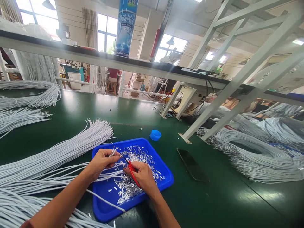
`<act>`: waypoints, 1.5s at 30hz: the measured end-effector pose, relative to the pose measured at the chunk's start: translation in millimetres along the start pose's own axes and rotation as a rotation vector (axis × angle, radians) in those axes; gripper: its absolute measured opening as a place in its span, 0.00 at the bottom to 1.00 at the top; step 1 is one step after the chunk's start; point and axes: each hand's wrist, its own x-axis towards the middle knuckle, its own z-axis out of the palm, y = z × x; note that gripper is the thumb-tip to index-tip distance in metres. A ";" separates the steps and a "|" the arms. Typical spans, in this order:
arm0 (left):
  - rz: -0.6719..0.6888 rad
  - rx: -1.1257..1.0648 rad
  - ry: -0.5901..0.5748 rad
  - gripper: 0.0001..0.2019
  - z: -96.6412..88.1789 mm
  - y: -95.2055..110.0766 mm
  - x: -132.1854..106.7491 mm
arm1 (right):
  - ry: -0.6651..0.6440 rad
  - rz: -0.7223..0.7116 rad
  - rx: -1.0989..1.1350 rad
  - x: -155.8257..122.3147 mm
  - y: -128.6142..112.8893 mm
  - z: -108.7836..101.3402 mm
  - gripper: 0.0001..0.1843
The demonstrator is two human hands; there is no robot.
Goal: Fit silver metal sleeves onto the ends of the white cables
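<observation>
My left hand (103, 162) pinches slim white cable ends (113, 152) above a glossy, round-cornered blue tray (101, 212); my right hand (144, 177) grips a red-handled tool (134, 176), its dark tip near those ends; glinting silver slivers (129, 189) litter the tray; a smooth, thick cable bundle (68, 150) crowds the left side; past the tray's right rim, smooth green bench (228, 205) gives room around a flat black phone (191, 166).

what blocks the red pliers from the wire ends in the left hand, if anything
Nothing visible. The red pliers in the right hand point toward the wire ends held by the left hand; shiny bits lie below, in the blue tray.
</observation>
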 end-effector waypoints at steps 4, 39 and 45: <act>0.033 0.029 -0.014 0.16 0.9 -2.3 0.1 | 0.025 -0.029 -0.012 -0.5 0.0 0.4 0.23; 0.075 0.329 -0.001 0.13 8.4 -9.2 -2.2 | 0.317 -0.083 0.554 -7.2 -13.5 20.5 0.11; 0.103 0.149 -0.106 0.10 6.2 -6.6 -1.6 | 0.081 0.243 1.186 2.0 -15.0 28.3 0.12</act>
